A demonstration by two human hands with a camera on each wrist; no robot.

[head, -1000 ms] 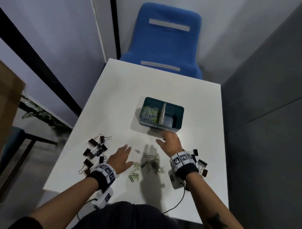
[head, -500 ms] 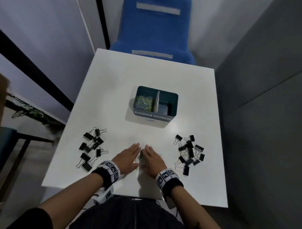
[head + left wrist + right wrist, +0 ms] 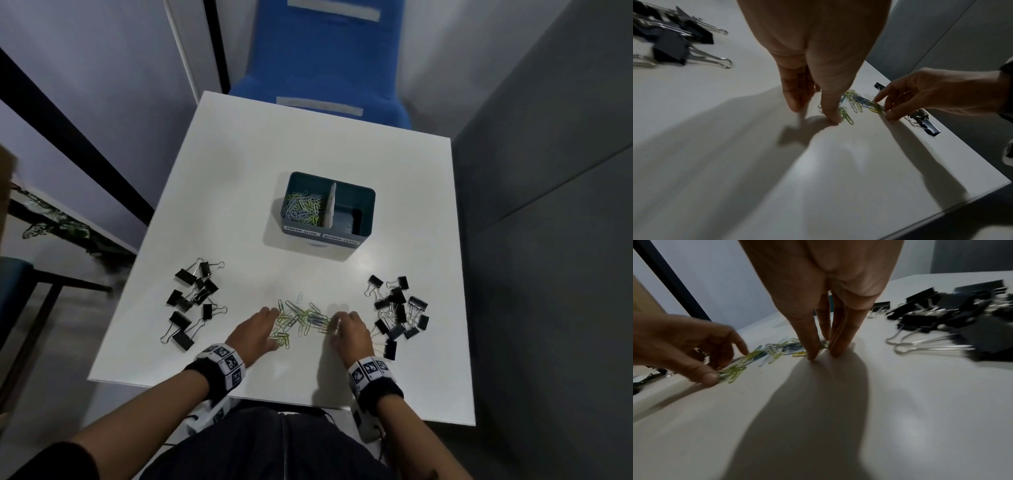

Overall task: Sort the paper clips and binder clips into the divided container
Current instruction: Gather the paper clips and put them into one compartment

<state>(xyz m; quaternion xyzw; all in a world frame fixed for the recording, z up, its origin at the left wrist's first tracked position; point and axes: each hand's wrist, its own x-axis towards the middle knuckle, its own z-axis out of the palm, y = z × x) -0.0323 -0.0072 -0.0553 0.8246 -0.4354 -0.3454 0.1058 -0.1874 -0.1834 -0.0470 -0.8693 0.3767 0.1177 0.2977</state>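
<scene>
Paper clips (image 3: 301, 320) lie in a small pile in front of the divided container (image 3: 356, 236).
Left hand (image 3: 255, 330) and right hand (image 3: 351, 334) touch its two sides with straight fingers, holding nothing (black binder clips (image 3: 195, 301) lie on both sides).

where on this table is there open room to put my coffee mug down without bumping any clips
Bare patches: the far strip of the table between the divided container and the blue chair, and the near edge below both wrists. Crowded: binder clips at left and right, paper clips between the hands.
</scene>
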